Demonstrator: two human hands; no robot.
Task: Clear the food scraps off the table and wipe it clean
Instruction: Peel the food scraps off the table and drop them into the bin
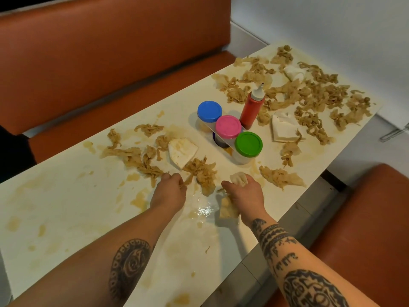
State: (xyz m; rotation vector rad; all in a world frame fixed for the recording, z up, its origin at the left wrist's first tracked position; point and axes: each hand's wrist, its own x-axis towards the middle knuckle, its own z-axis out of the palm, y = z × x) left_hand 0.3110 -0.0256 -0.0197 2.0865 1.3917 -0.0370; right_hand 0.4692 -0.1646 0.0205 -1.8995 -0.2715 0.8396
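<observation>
Clutching limp tan scraps (203, 173) in each grip, left hand (169, 190) and right hand (244, 193) sit close together.

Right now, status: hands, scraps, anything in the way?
Left hand pinching tan shredded food scraps. Right hand gripping crumpled stained paper napkin. Rack of coloured-lid jars and red squeeze bottle mid-table.

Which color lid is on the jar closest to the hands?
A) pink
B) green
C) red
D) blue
B: the green-lidded jar stands nearest the right hand, with the pink-lidded jar and blue-lidded jar farther back.
</observation>
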